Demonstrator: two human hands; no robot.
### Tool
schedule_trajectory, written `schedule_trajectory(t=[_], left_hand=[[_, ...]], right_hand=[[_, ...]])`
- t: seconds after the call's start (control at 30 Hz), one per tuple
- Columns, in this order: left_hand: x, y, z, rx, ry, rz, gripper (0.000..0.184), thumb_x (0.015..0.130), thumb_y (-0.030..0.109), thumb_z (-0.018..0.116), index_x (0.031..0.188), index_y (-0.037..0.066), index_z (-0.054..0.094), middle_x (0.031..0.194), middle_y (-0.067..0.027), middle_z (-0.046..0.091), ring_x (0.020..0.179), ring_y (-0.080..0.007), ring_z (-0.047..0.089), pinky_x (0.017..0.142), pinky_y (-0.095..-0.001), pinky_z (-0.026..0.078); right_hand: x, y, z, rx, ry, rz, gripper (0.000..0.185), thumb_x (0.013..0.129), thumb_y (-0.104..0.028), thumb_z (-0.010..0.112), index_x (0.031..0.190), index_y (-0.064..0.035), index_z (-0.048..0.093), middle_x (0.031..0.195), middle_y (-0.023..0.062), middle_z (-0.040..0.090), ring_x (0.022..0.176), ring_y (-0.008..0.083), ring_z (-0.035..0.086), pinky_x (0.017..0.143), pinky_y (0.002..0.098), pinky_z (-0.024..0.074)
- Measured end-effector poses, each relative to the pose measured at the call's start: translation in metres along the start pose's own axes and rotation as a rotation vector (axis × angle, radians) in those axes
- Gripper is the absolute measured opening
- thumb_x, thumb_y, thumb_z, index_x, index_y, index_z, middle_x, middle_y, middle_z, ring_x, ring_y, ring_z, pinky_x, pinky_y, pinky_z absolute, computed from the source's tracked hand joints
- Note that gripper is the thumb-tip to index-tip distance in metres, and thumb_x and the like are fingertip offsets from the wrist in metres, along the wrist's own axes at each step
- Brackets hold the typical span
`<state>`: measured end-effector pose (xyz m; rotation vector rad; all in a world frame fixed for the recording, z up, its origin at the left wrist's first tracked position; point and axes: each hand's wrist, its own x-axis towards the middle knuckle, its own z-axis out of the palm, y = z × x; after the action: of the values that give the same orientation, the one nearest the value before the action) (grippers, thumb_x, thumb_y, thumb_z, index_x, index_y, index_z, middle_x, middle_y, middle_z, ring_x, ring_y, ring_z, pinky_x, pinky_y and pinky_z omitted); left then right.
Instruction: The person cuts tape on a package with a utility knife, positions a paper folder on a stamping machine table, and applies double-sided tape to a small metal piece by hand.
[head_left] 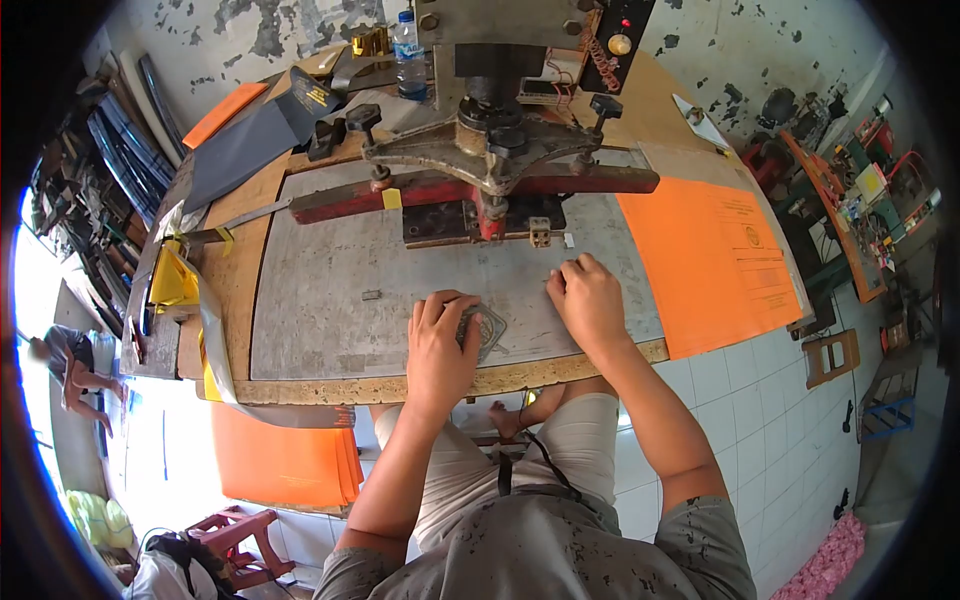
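My left hand (440, 345) rests on the grey metal bed (330, 330), its fingers bent over the left edge of a flat engraved metal plate (492, 335) with rounded corners. The thumb and fingertips touch that plate, and the hand covers part of it. To the right, my right hand (590, 305) is closed low over the bed, thumb and fingers pressed together; whatever is between them is too small to make out. Beyond both hands stands a press head with a red crossbar (590, 180) and a dark block (470, 222) with a small brass fitting (540, 232).
Orange printed sheets (710, 270) lie at the right, with more orange sheets (285, 455) below the table's left front. Gold foil (175, 280) hangs at the left edge. A small metal piece (371, 295) lies on the bed. A water bottle (409, 60) stands behind.
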<state>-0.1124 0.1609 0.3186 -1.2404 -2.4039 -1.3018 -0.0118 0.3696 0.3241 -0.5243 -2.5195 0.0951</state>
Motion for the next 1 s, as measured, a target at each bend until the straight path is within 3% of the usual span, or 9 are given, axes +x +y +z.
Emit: schedule_trajectory(t=[0.37, 0.53, 1.0], left_hand=[[-0.001, 0.007, -0.001, 0.043, -0.001, 0.026, 0.023, 0.091, 0.01, 0.067, 0.114, 0.006, 0.07, 0.115, -0.0103, 0.063, 0.109, -0.0324, 0.057, 0.098, -0.0437, 0.044], [-0.002, 0.009, 0.0, 0.053, 0.001, 0.022, 0.024, 0.09, 0.012, 0.068, 0.114, 0.007, 0.07, 0.115, -0.0102, 0.063, 0.11, -0.0321, 0.057, 0.098, -0.0437, 0.045], [-0.002, 0.022, 0.002, 0.134, 0.027, 0.012, 0.024, 0.089, 0.015, 0.071, 0.112, 0.008, 0.071, 0.116, -0.0081, 0.063, 0.11, -0.0319, 0.057, 0.097, -0.0435, 0.045]], right_hand=[[-0.002, 0.006, -0.003, 0.101, 0.001, 0.004, 0.02, 0.09, -0.012, 0.07, 0.08, 0.0042, 0.066, 0.085, 0.0198, 0.063, 0.077, 0.035, 0.068, 0.066, 0.044, 0.058], [-0.004, 0.007, -0.013, 0.229, -0.058, 0.092, 0.024, 0.087, -0.018, 0.078, 0.088, 0.0041, 0.067, 0.093, 0.0206, 0.063, 0.092, 0.0387, 0.066, 0.08, 0.0467, 0.0558], [-0.004, 0.021, 0.001, 0.255, 0.051, 0.014, 0.015, 0.086, -0.011, 0.069, 0.081, 0.0021, 0.065, 0.083, 0.0188, 0.061, 0.075, 0.0364, 0.067, 0.066, 0.0468, 0.0566]])
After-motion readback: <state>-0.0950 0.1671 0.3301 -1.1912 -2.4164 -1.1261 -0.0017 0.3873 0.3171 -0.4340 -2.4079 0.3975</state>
